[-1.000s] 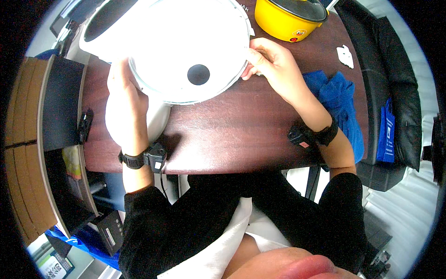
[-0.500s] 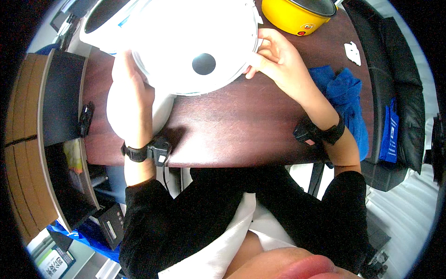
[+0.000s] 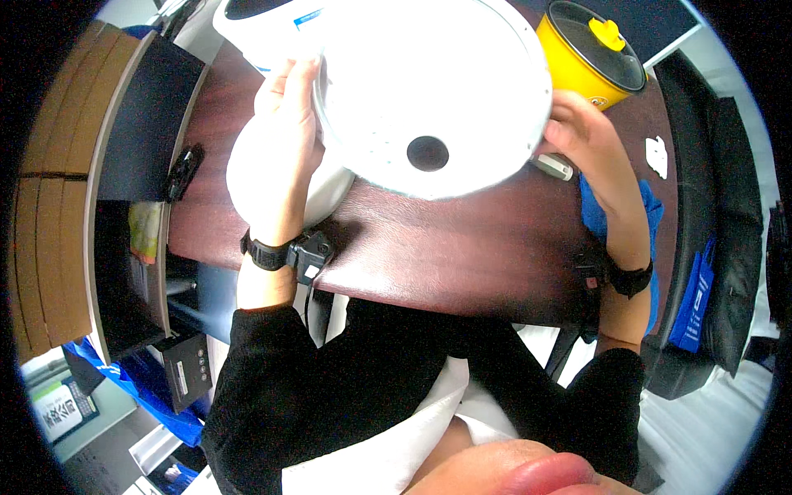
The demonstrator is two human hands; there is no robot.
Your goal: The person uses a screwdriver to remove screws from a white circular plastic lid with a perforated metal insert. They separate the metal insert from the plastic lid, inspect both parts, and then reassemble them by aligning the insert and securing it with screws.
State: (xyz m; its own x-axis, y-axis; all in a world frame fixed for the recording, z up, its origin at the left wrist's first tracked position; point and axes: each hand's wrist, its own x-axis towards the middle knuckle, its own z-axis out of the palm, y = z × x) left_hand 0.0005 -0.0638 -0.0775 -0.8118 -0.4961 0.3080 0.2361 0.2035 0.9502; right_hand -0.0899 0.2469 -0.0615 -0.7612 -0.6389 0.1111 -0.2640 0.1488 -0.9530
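Note:
A large round white piece, glossy and overexposed, is held up between my two hands. Near its lower edge sits a dark round spot; whether that is a hole or a disc I cannot tell. My left hand grips its left rim, fingers pointing up. At the opposite rim, my right hand pinches the edge with curled fingers. Under my left forearm rests a smooth, rounded white object, partly hidden. Beyond my left hand stands a white container with a dark opening and a blue mark.
A yellow pot with a dark lid and yellow knob stands at far right. Around my right forearm are a small pale object, a blue cloth and a white scrap. A shelf borders the brown table on the left.
The round white piece and both hands have shifted right and slightly down in the picture. The view has turned, showing more of the pot's lid. A small pale object now shows below my right hand.

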